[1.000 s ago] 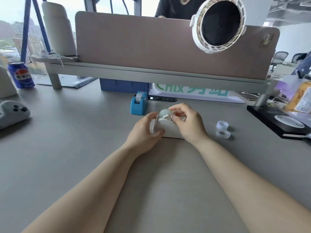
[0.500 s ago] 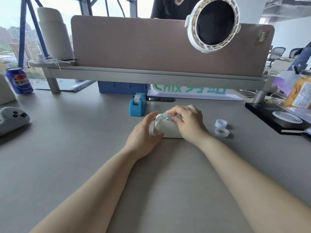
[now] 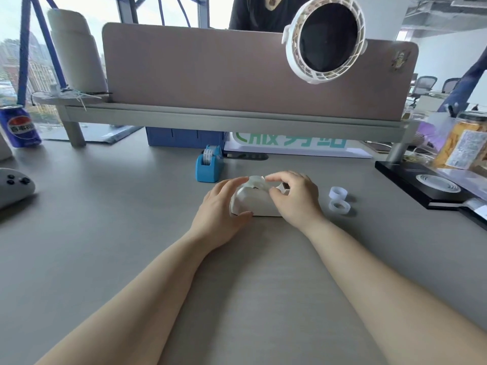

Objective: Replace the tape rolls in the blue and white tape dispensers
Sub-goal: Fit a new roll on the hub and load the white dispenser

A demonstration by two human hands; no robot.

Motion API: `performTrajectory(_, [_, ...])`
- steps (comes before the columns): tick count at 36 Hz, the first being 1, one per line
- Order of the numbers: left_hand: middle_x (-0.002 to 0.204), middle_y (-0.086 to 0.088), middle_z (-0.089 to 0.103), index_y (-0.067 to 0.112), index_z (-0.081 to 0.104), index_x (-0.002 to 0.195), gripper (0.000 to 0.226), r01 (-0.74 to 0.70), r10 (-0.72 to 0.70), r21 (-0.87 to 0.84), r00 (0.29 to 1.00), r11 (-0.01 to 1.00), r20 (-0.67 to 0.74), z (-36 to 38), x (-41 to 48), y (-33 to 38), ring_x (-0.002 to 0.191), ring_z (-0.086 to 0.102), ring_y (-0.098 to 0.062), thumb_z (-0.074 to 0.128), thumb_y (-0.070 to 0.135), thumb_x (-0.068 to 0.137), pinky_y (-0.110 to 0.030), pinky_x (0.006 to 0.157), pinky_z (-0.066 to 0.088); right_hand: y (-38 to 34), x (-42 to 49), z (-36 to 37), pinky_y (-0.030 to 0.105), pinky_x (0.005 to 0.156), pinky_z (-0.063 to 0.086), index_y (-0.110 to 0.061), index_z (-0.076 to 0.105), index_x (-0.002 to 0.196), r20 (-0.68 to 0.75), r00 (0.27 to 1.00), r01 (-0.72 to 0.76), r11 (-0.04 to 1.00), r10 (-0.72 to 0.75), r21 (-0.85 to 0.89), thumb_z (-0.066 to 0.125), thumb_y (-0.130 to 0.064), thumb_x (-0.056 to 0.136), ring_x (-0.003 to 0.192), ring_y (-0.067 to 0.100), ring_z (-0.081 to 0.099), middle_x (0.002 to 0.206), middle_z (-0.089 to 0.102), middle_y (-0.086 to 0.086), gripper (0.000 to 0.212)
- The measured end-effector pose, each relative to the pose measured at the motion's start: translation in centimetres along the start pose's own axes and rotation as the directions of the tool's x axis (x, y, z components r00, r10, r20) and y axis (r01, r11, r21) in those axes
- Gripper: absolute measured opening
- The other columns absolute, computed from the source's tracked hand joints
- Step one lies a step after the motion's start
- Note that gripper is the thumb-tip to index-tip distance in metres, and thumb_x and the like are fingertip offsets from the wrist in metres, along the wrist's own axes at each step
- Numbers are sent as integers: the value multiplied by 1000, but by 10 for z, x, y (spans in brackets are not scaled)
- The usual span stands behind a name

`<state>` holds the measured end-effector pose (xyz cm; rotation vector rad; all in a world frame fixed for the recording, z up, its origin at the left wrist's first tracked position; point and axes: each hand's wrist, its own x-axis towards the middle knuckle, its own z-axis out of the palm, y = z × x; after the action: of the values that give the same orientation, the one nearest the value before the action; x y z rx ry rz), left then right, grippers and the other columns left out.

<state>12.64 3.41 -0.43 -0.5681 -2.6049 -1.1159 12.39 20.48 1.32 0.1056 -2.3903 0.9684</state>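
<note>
My left hand (image 3: 220, 206) holds white dispenser (image 3: 254, 202), middle of frame. My right hand (image 3: 293, 197), higher a moment ago, now pushes tape roll (image 3: 255, 180) down, fingers pinched on it. Roll almost in. Blue dispenser (image 3: 208, 167) behind, roll inside.

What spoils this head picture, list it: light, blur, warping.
Head view: bright window backlight upper left; wide-angle warping bows the desk divider and stretches the forearms; right hand fingers slightly motion-blurred over the white tape dispenser; soft shadows beside the loose tape rolls.
</note>
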Motion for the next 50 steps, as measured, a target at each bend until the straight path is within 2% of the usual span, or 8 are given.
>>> performTrajectory(4, [144,5,40,39,35,136,69,5,-5,-3,1000,1000,-3,0,0,0,132,35,-20,71,26,78,-40,108,34,2,2,4,39,91,44,-22,72,90,-51,998,42,999,-42,3,62,-11,76,92,22,57,103,70,-2,21])
performTrajectory(13, [144,5,41,39,36,136,69,-2,2,-11,1000,1000,-1,1,1,-2,132,35,-20,71,27,78,-43,108,36,0,4,7,42,88,47,-23,75,87,-106,992,72,995,-65,66,66,-13,76,81,8,49,102,70,-5,17])
performTrajectory(20, [144,5,39,39,35,137,68,-5,5,-11,1000,1000,6,2,1,-1,132,34,-19,70,25,79,-39,107,36,-10,6,2,36,92,45,-21,74,79,-47,996,-72,983,81,166,69,-35,80,91,7,55,103,69,-8,15])
performTrajectory(28, [144,5,37,41,33,137,66,-16,16,10,1000,1000,5,3,0,0,132,35,-17,65,22,84,-35,106,35,-16,19,7,45,95,47,-26,64,59,60,952,-304,916,299,260,73,-30,75,96,20,65,93,66,-12,18])
performTrajectory(32, [144,5,37,42,33,137,62,-20,20,14,1000,1000,-15,4,1,0,131,37,-17,63,27,85,-34,104,37,-18,23,3,45,98,46,-24,65,63,123,929,-370,886,350,278,74,-30,73,98,21,64,95,67,-12,14])
performTrajectory(39, [140,4,41,43,35,133,55,-4,3,-15,998,1000,-66,8,4,0,124,46,-16,62,35,86,-39,98,45,-22,24,0,46,98,45,-23,63,60,133,933,-355,918,335,179,69,-31,77,98,26,64,96,70,-5,19])
performTrajectory(44, [132,5,46,34,42,133,59,70,-81,-85,988,994,-128,11,12,0,115,52,-11,65,48,80,-37,96,47,-23,23,-3,36,94,43,-9,71,83,131,953,-281,959,274,38,58,-32,87,103,29,60,111,69,-4,27])
performTrajectory(50, [127,6,48,33,52,124,51,93,-109,-136,987,986,-116,11,19,-4,106,55,-8,67,48,78,-31,94,46,-19,21,-8,35,94,43,-17,66,75,112,963,-234,968,243,-94,51,-32,90,108,29,57,128,60,-2,26])
